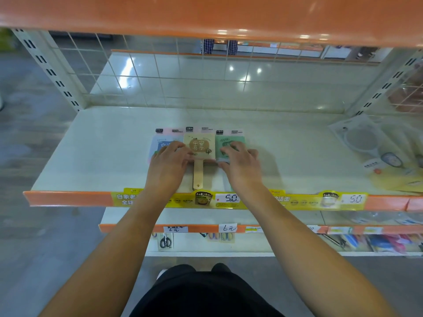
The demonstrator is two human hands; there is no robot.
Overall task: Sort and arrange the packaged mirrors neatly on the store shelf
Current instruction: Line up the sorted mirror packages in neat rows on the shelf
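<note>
Mirrors are lying three abreast near the shelf's (91, 156) front edge; my left hand (168, 164) is pressing the blue mirror (161, 145), fingers flat; my right hand (240, 165) is likewise pressing the green mirror (230, 139); the wooden mirror (201, 147) is lying between.

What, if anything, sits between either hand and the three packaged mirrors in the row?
Nothing visible. The left hand already rests on the blue mirror and the right hand on the green mirror, flanking the beige mirror.

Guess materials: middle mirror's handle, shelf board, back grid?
Handle: looks like pale wood, matte, with a hanging hole at its end; could be printed plastic. Shelf board: probably cream-painted metal, smooth, slightly glossy. Back grid: thin white-coated wire in squares, likely steel.
</note>
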